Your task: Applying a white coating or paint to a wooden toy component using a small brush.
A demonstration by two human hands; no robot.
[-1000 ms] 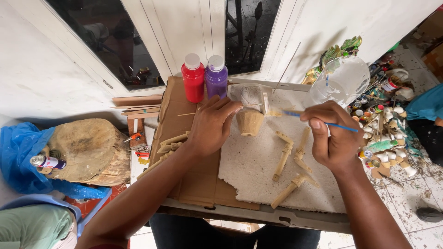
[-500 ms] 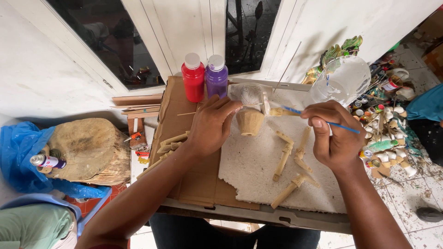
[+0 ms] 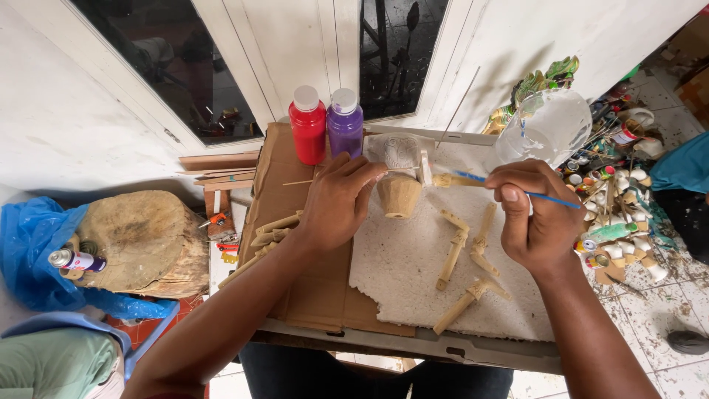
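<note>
Near the centre of the frame the left hand (image 3: 336, 203) curls over a thin wooden stick (image 3: 299, 182), fingertips pressed near a small carved wooden figure (image 3: 399, 193), whose pale cone-shaped body stands on a white foam sheet (image 3: 399, 270). Right of centre, the right hand (image 3: 533, 214) pinches a blue-handled paintbrush (image 3: 473, 179), fingers closed tight around the handle, with the bristle end touching the figure's upper right side. Unpainted wooden limb pieces (image 3: 461, 251) lie loose on the foam below the brush; more (image 3: 269, 229) rest on the brown cardboard (image 3: 277, 185) under the left wrist. At top centre, a red paint bottle (image 3: 308, 125) and a purple paint bottle (image 3: 345, 122), both white-capped, stand touching side by side. A clear glass of water (image 3: 543, 127) sits at upper right, with a heap of small paint pots (image 3: 617, 214) beneath it along the right edge. At left, a spray can (image 3: 76, 260) lies against a tree-stump block (image 3: 144, 240) wrapped in blue plastic (image 3: 29, 247).
</note>
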